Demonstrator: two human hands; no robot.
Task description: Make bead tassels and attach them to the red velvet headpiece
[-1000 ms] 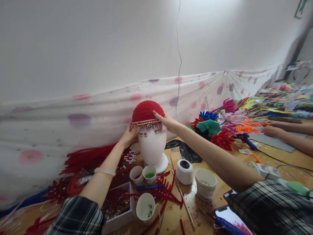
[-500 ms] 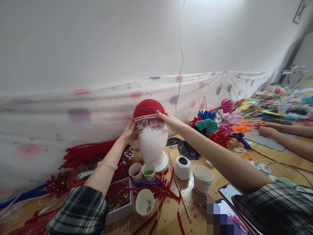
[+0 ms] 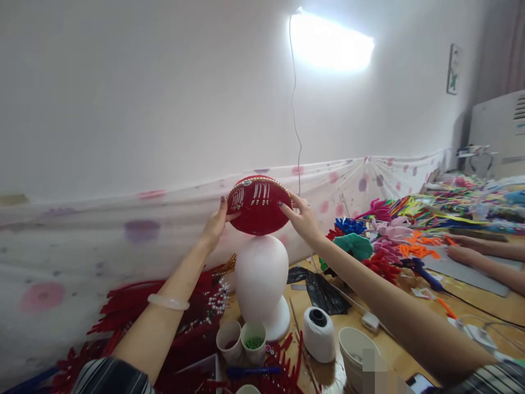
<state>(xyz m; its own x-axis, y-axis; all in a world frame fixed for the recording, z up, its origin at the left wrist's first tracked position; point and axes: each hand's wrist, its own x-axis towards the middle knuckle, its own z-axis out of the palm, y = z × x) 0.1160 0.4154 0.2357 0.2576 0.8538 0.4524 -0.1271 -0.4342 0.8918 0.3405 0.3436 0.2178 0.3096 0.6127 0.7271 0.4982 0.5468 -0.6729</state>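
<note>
Gripping a red cap [image 3: 262, 216] between them, our left hand [image 3: 216, 227] and right hand [image 3: 304, 220] hold its opposite edges, the bead-fringed opening facing us. Below and between our hands, a white foam head [image 3: 262, 276] stands on the worktop [image 3: 353, 317]; lower still sit a cup of green beads [image 3: 254, 357] and a thread cone [image 3: 322, 342].
</note>
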